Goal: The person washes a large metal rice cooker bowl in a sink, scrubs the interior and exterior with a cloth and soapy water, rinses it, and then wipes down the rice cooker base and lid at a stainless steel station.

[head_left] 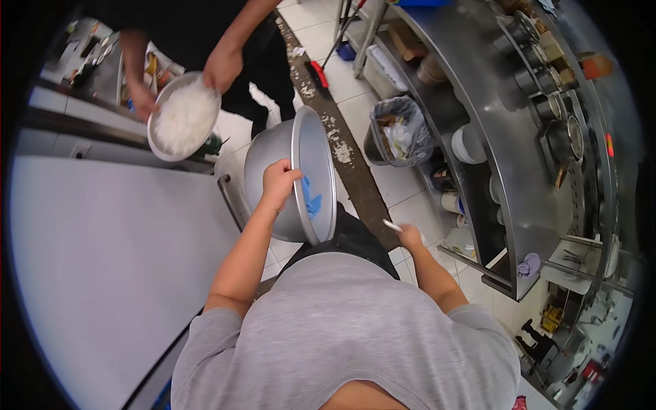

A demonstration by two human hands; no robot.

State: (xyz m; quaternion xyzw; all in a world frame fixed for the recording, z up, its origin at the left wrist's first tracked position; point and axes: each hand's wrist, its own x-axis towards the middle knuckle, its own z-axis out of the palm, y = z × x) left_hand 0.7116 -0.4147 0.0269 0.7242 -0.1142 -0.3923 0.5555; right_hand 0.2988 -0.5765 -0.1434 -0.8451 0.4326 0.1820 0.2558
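Note:
My left hand (279,185) grips the rim of a large, deep metal bowl (271,154), which is tilted on its side in front of my legs. Inside the bowl lies a crumpled blue cloth or glove (311,199). Away to the right, my right hand (410,237) holds a small white object (392,225), blurred, so its kind is unclear. Another person, in dark clothes, stands at the upper left. That person's two hands hold a white bowl (211,148) heaped with white rice (185,119).
A lined trash bin (400,130) stands beside a metal shelving counter (479,110) on my right. White crumbs lie along a dark floor strip (353,164). A broad white surface (118,266) fills the left. A red-handled tool (320,74) rests beyond the strip.

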